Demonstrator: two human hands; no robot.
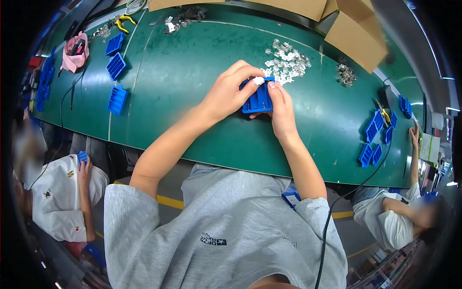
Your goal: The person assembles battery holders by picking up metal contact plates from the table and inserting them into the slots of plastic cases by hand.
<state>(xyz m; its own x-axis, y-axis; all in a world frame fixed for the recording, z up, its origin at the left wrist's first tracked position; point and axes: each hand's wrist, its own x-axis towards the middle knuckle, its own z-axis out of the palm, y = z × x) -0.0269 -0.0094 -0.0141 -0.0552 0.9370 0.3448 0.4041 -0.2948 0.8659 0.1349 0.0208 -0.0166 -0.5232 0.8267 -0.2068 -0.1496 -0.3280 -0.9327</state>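
The left hand (231, 89) and the right hand (283, 110) hold a blue slotted tray (260, 101) between them, around the middle of the bench (192, 91), between its near and far edges. The left fingers curl over the tray's far side, with a white wrap (259, 81) on the thumb. The right thumb presses the tray's far right corner; how its other fingers close underneath is mostly hidden. Whether the tray touches the bench I cannot tell.

Just beyond the tray, toward the far edge, spreads a loose pile of small clear pieces (288, 62). Farther right lies a smaller heap of metal pieces (345, 74), near a cardboard box (357, 41) at the far right corner. More blue trays (374, 126) sit toward the right end, with yellow-handled pliers (385, 115) among them. Toward the left end, three blue trays (117, 99) form a row beside a pink pouch (74, 60).
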